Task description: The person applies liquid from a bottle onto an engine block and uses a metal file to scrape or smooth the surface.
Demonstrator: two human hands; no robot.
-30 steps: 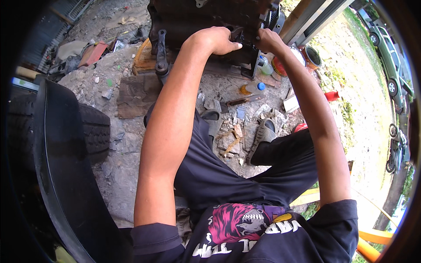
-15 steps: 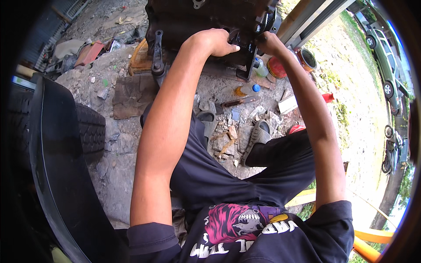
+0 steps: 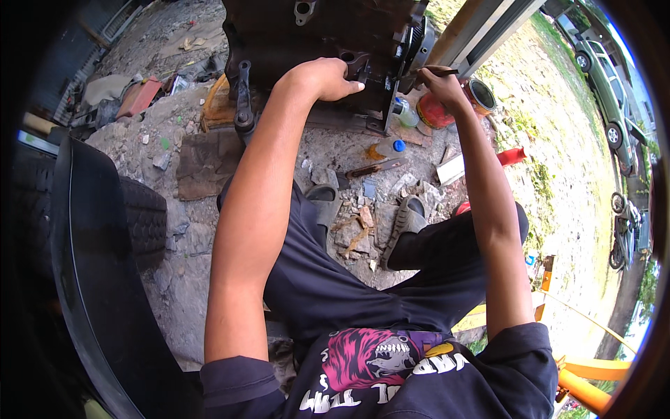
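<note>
A dark metal engine block fills the top middle of the head view, with a ribbed part along its right side and a dark linkage arm at its lower left. My left hand rests on the block, fingers curled over a dark bracket there and thumb pointing right. Just past the block's right edge, my right hand is closed around a thin dark tool, whose end sticks out to the right. The far end of that tool is hidden.
Below the block are two plastic bottles, red cans, rubble and my sandalled feet. A metal post rises right. A tire and black panel flank my left. A car and orange frame are rightward.
The view has shifted slightly. My right hand has turned and moved, so a dark tool now shows above its fingers, pointing right. My left hand stays on the block.
</note>
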